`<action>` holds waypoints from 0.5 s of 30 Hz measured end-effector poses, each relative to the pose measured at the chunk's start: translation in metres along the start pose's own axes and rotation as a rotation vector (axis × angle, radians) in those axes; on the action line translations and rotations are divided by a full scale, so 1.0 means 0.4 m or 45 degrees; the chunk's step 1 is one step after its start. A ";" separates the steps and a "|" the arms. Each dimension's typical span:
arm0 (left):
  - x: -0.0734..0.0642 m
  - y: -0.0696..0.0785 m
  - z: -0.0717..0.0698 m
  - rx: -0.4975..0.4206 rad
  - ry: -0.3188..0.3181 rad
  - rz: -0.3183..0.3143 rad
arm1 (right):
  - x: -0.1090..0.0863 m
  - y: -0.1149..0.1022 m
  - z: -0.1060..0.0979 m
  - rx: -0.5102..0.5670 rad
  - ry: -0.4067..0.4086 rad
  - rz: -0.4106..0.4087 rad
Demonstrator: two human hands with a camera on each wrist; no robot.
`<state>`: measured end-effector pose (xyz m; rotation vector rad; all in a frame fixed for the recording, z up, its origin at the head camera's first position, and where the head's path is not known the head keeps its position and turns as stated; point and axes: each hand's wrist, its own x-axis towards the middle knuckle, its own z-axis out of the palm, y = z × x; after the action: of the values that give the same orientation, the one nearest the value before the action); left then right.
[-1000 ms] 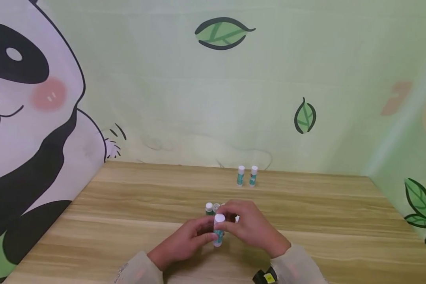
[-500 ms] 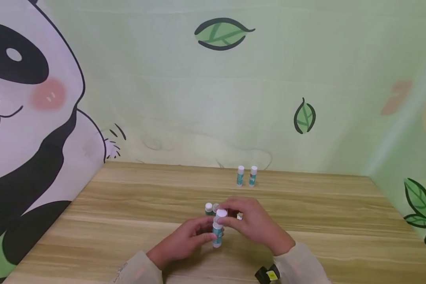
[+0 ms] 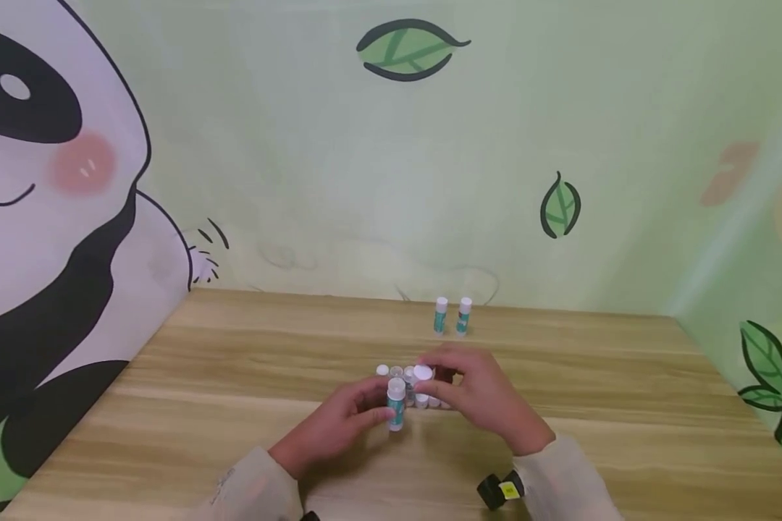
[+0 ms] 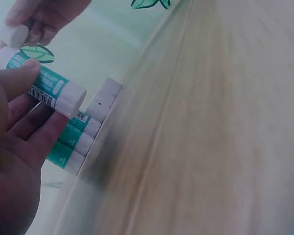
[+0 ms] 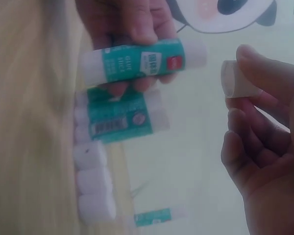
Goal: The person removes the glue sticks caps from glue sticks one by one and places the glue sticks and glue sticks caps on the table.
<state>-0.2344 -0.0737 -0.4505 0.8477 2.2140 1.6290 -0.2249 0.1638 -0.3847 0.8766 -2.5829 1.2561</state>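
Observation:
Upright in my left hand [image 3: 344,428] is a glue stick [image 3: 396,415] with a teal label, pinched between thumb and fingers; its top is uncapped. My right hand [image 3: 489,399] pinches a white cap [image 3: 423,373], held apart from the stick, just up and to its right. The right wrist view shows the hollow end of the cap [image 5: 230,80] facing the glue stick [image 5: 142,61]. Close behind the hands stand more teal glue sticks [image 5: 120,120] in a row, beside several loose white caps [image 5: 95,182]. My fingers partly hide this group in the head view.
Two capped glue sticks stand at the table's back, a left one [image 3: 440,316] and a right one [image 3: 464,317]. Behind them rises a wall cloth [image 3: 287,145] printed with a panda and leaves. The wooden table [image 3: 169,434] stretches to both sides.
My right hand has pulled the cap off the glue stick and moved it to the right. The left hand still holds the stick. The head view has tilted slightly down.

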 end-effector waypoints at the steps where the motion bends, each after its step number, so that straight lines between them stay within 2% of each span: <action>1: 0.003 -0.001 0.001 -0.004 0.009 -0.005 | -0.003 0.005 -0.002 -0.007 0.001 0.009; 7: 0.016 -0.004 0.011 -0.009 0.064 -0.029 | -0.028 0.037 0.000 -0.115 -0.045 0.087; 15: 0.016 -0.003 0.020 -0.025 0.066 -0.046 | -0.064 0.063 0.032 -0.290 -0.231 0.160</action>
<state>-0.2354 -0.0638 -0.4536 0.7642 2.2306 1.6717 -0.2162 0.1775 -0.4191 0.8303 -2.8915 0.9213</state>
